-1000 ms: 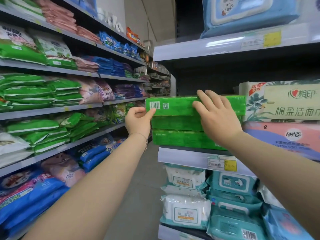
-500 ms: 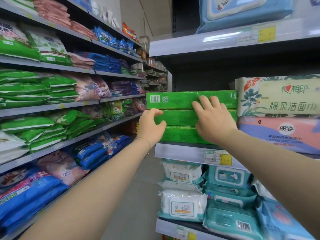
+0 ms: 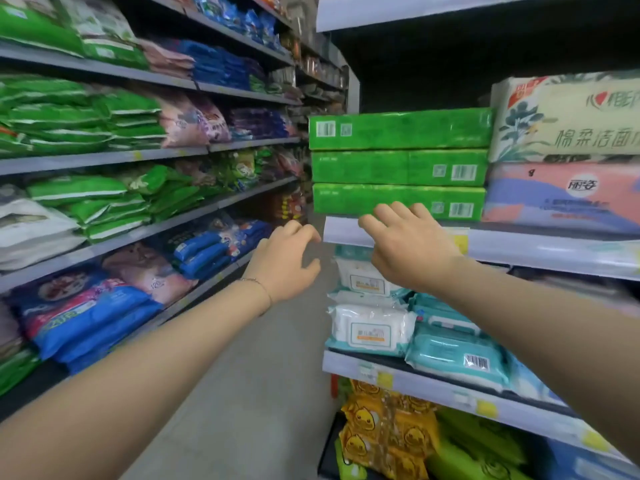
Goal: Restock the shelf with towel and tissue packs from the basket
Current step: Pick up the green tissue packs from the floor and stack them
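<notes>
three flat green plastic-wrapped tissue packs point(image 3: 398, 164) lie stacked on the grey metal shelf point(image 3: 540, 245), beside a cream floral pack point(image 3: 568, 119) and a pink pack point(image 3: 561, 199). the left hand point(image 3: 284, 261) and right hand point(image 3: 412, 251) are empty, fingers loose, below the stack. the basket is out of view, so i cannot tell what stock is left.

Three flat green packs point(image 3: 398, 166) lie stacked squarely on the shelf point(image 3: 540, 244), up at about one o'clock. Their long glossy edges face the aisle. The top pack point(image 3: 415, 129) carries its barcode at its nine o'clock end; the two beneath carry theirs toward three o'clock.
</notes>
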`<control>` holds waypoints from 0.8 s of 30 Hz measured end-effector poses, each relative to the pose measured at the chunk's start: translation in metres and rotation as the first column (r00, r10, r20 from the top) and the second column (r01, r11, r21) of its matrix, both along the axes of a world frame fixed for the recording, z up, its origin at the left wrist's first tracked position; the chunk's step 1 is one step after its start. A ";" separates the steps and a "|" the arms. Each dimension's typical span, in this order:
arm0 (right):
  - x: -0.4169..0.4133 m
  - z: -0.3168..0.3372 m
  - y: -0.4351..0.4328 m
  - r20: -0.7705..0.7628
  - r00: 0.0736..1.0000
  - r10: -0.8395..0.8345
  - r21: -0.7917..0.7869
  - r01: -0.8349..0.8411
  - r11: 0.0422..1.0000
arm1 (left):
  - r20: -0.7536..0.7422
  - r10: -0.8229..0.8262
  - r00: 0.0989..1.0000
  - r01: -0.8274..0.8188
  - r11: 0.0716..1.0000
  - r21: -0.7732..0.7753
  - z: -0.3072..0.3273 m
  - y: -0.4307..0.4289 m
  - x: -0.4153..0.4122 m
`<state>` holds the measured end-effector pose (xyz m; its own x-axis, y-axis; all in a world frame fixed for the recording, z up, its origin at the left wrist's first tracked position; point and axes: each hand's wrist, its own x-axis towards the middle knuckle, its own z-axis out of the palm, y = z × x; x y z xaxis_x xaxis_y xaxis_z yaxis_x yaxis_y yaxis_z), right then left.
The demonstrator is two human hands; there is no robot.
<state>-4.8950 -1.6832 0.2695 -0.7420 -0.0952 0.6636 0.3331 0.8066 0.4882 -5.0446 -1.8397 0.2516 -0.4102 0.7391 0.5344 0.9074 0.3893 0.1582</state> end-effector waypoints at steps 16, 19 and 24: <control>-0.009 -0.193 -0.089 0.302 0.943 0.141 -0.263 -0.060 0.963 | 0.198 0.121 0.973 -0.053 0.947 -0.316 -0.164 -0.073 0.022; -0.011 -0.230 -0.100 0.362 0.917 0.167 -0.311 -0.050 0.949 | 0.276 0.167 0.947 -0.060 0.932 -0.359 -0.198 -0.081 0.022; -0.014 -0.279 -0.122 0.439 0.880 0.181 -0.443 0.037 0.896 | 0.330 0.245 0.912 -0.083 0.896 -0.436 -0.257 -0.103 0.023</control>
